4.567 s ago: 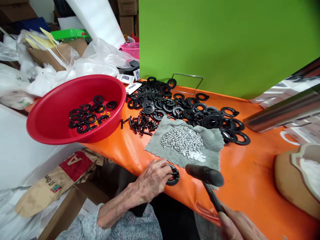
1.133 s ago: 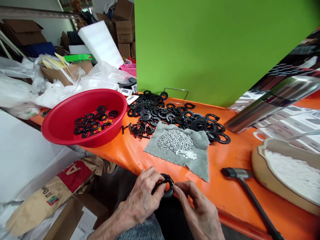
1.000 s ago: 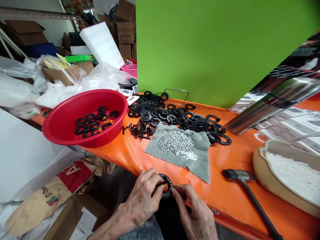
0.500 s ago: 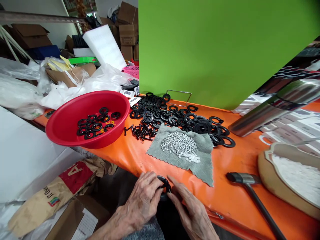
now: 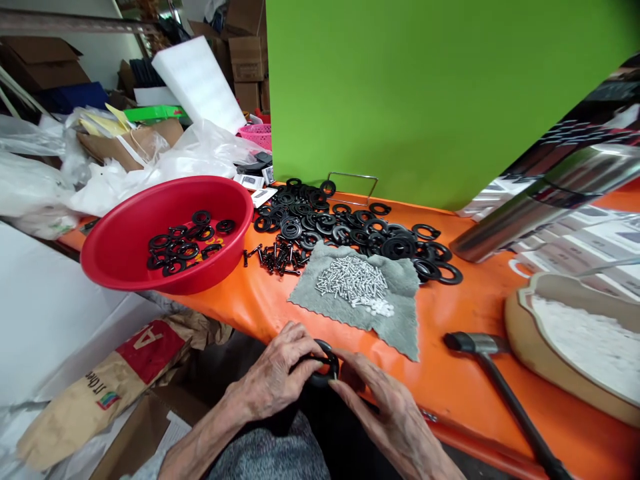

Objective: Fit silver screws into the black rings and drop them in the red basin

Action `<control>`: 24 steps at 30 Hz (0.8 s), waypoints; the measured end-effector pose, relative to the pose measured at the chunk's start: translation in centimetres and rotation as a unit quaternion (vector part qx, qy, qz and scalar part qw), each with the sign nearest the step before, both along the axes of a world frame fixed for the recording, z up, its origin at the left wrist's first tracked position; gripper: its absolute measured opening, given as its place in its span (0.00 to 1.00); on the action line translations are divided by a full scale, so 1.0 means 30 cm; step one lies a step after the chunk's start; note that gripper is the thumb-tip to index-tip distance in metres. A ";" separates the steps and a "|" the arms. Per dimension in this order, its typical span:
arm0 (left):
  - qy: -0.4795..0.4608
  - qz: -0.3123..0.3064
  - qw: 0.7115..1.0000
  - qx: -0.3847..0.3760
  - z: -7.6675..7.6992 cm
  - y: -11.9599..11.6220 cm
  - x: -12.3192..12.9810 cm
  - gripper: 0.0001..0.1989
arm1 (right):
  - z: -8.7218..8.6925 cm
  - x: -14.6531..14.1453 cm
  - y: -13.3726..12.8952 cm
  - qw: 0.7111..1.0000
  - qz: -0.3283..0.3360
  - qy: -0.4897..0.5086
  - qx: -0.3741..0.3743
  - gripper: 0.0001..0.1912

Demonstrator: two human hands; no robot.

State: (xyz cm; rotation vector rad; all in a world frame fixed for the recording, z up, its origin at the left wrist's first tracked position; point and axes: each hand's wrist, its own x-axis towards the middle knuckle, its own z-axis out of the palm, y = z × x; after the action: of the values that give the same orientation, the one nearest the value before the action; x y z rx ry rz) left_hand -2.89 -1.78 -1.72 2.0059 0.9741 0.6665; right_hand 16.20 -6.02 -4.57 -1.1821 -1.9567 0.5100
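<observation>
A black ring (image 5: 327, 352) is held between both hands at the table's front edge. My left hand (image 5: 283, 373) pinches its left side with thumb and fingers. My right hand (image 5: 383, 400) is at the ring's right side, thumb and fingertips closed around its edge near a small pale pin. Beyond the hands, many small silver pins (image 5: 353, 280) lie on a grey-green cloth (image 5: 400, 340), with white bits (image 5: 381, 307) beside them. Black rings (image 5: 340, 230) are heaped behind the cloth, and black bolt-like pieces (image 5: 277, 259) lie to its left.
At the left, a red basin (image 5: 115, 247) holds black rings and some yellow ones. A mallet (image 5: 510, 393) and a beige tub (image 5: 520, 340) of white material are on the right of the orange table (image 5: 450, 380). A metal cylinder (image 5: 530, 207) leans behind them.
The view has shifted slightly, so the table items appear further left and higher. Both hands remain at the black ring, with the left hand's fingers a little changed around it.
</observation>
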 end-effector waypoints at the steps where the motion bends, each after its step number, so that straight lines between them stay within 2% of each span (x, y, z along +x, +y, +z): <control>1: 0.008 0.008 1.000 0.010 -0.005 0.000 0.004 0.07 | 0.001 -0.006 0.006 1.000 0.005 -0.010 0.000 0.17; 3: 0.032 0.032 0.998 0.032 -0.015 -0.006 0.020 0.06 | -0.005 -0.018 0.015 1.000 -0.003 -0.023 0.004 0.18; 7: 0.096 0.074 0.990 0.069 -0.031 -0.016 0.059 0.06 | -0.042 -0.030 0.013 0.998 -0.062 -0.033 -0.007 0.19; 11: 0.107 0.114 0.986 0.053 -0.028 -0.008 0.075 0.05 | -0.055 0.010 0.029 0.992 -0.112 -0.024 -0.053 0.15; 14: 0.046 0.131 0.990 -0.034 -0.010 0.003 0.073 0.04 | -0.038 0.061 0.073 0.987 -0.147 -0.001 -0.072 0.10; 17: -0.016 0.128 0.981 -0.146 0.013 0.010 0.071 0.04 | -0.031 0.093 0.109 0.984 -0.157 0.013 -0.088 0.12; 21: -0.089 0.115 0.950 -0.277 0.022 0.017 0.070 0.06 | -0.051 0.098 0.107 0.975 -0.174 0.042 -0.135 0.11; 24: -0.148 0.109 0.924 -0.334 0.017 0.022 0.070 0.09 | -0.058 0.093 0.098 0.970 -0.179 0.053 -0.155 0.10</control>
State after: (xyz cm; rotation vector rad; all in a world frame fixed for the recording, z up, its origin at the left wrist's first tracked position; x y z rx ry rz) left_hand -0.79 -1.12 -1.21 1.1742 1.0652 0.6217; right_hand 18.99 -3.07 -6.32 -1.6285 -1.5594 0.6851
